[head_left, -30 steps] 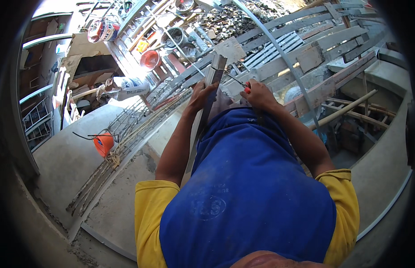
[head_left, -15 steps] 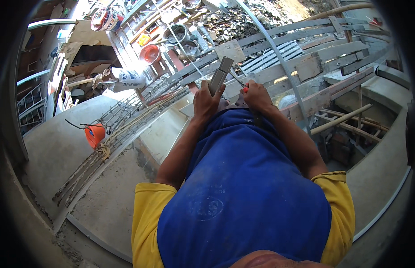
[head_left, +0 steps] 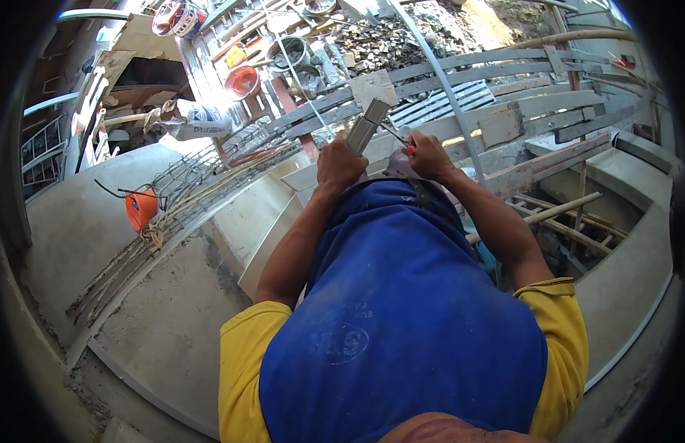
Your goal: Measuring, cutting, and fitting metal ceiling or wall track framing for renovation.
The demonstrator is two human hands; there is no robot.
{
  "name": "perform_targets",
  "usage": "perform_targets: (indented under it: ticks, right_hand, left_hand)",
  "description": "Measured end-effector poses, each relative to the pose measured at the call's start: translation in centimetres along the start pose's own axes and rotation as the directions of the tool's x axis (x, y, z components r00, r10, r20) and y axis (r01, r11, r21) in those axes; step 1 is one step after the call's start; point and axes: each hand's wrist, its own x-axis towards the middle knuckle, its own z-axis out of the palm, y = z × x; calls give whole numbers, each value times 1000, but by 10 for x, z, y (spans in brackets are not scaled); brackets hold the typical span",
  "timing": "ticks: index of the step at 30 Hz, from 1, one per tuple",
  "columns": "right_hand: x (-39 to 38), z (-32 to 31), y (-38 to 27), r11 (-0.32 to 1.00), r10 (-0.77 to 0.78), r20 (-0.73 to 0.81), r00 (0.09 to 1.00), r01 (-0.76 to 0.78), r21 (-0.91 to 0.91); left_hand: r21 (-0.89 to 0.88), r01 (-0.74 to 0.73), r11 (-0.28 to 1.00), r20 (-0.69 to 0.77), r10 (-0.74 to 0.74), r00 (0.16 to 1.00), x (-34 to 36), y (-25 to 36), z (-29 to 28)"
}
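Observation:
A grey, straight metal bar with a groove across its upper part angles up and to the right in front of me. My left hand is closed around it below that end; the rest of its length is hidden by my hand and body. Just to the right, my right hand grips the red handle of a screwdriver, whose thin shaft reaches up-left to the bar near its upper end. Both hands are held above my blue shirt front.
An orange bucket with bent rods lies left, beside a wire mesh cage. Weathered planks cross ahead, with rubble and buckets beyond. An opening with bamboo poles is at right. Concrete ledge surrounds me at lower left.
The bar has tilted from nearly upright to a rightward slant, and less of its length shows. Both hands have shifted slightly rightward, the screwdriver staying in my right one. The surroundings shifted in view.

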Motion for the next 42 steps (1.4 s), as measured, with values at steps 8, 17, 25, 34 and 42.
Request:
perform_targets:
  ticks: [8,17,25,34,42]
  right_hand:
    - [13,-32,21,989,-150,21,988,151,-9]
    - [-5,-24,2,978,211,50,976,-211,-4]
    - [-6,-30,-28,960,280,35,959,-280,5]
    - [-9,-15,-29,982,184,-39,982,-182,43]
    - [-15,-4,-24,990,110,-44,993,-106,94]
  left_hand:
    - [-238,-49,970,120,80,990,9,5,7]
    - [-31,40,999,-53,-42,998,8,34,14]
    - [-23,14,1000,-106,-17,994,7,36,9]
    - [-35,-62,997,-53,60,997,4,24,-9]
    - [48,-119,992,4,119,993,-3,15,-18]
